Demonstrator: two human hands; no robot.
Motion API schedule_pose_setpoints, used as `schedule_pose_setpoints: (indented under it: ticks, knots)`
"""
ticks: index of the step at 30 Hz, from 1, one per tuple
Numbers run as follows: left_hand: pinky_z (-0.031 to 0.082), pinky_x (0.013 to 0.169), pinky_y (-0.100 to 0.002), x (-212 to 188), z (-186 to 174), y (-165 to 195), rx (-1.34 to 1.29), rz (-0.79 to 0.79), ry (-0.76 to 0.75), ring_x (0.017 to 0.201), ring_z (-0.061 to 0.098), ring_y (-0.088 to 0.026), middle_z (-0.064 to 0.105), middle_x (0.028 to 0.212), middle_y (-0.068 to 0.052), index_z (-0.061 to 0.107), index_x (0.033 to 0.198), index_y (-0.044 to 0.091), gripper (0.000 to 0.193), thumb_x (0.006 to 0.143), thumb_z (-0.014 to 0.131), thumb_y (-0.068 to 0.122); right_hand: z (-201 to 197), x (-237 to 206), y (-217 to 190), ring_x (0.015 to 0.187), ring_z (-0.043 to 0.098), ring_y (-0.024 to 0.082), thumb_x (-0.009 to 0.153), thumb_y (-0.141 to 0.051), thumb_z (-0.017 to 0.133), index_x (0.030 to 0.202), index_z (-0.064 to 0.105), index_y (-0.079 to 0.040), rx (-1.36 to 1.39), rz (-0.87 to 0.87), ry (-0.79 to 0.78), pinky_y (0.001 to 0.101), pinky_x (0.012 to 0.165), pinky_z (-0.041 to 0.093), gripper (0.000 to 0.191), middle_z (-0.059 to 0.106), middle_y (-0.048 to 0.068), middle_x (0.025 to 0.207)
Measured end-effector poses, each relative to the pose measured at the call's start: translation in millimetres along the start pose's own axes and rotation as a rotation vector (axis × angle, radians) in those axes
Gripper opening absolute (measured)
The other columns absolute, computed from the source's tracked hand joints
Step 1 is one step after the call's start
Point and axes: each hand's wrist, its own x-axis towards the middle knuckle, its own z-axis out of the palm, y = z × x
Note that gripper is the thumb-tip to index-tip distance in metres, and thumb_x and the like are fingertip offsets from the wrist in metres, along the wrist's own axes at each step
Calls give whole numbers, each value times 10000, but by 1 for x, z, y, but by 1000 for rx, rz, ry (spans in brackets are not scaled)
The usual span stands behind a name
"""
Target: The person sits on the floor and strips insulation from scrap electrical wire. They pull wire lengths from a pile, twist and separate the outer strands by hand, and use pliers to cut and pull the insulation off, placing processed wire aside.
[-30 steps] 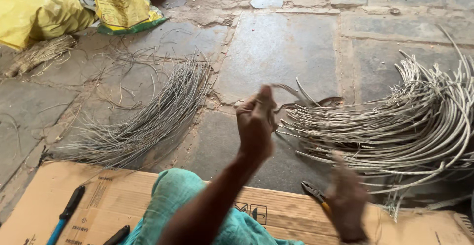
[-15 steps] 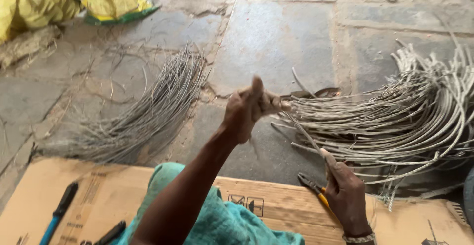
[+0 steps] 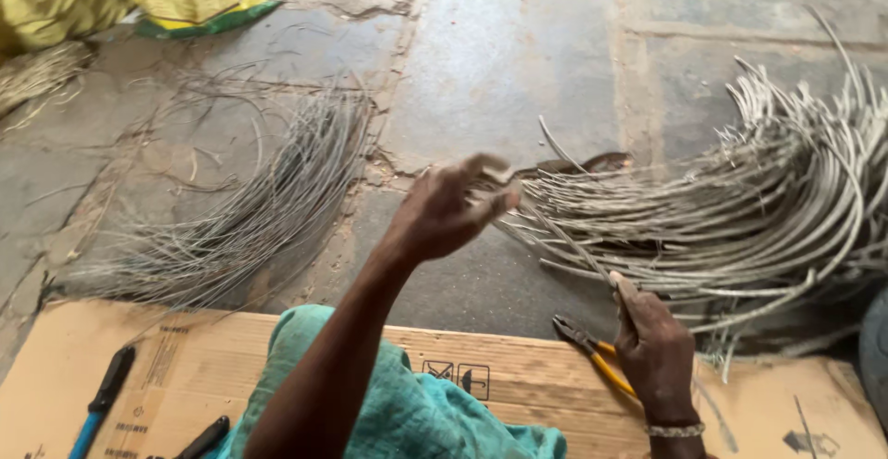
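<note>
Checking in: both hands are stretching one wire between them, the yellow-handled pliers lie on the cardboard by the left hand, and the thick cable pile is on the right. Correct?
Not quite. In the head view the yellow-handled pliers lie on the cardboard beside the right hand, not the left hand. The stretched wire and the thick cable pile are as stated.

This looks like a work yard on the ground. The stone floor [image 3: 518,61] holds piles of wire [image 3: 740,218], pliers [image 3: 597,353] and flat cardboard [image 3: 499,366].
</note>
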Motion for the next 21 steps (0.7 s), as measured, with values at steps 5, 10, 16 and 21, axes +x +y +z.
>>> schedule_pose_setpoints:
  ticks: [5,10,16,21]
  knots:
    - [598,580,-392,-2,1,21,475,-436,-541,659,695,-186,760,965,-28,686,1260,218,461,928,600,525,-18,5,6,715,659,227,924,-36,677,1348,687,-279,-25,7,-93,390,641,556,488,691,41,893]
    - [540,633,-410,-6,55,7,358,-180,-862,703,664,-195,747,839,-95,691,945,123,492,986,531,586,-13,8,-17,682,652,210,895,-28,681,1319,692,-257,14,-114,-154,367,593,538,483,729,39,927]
    - [516,618,-480,-25,110,-16,295,-104,-695,632,584,-231,634,744,-75,605,911,108,429,1051,424,471,-24,10,-1,789,661,233,923,-177,707,1265,705,-194,-38,-40,-175,411,710,530,342,715,61,921]
    - [446,525,-407,-31,96,-37,119,-168,-550,550,510,-174,527,651,-41,579,866,87,463,1056,454,491,-40,4,38,830,657,280,975,-242,659,1217,736,-119,-265,61,-152,458,816,518,282,690,74,878]
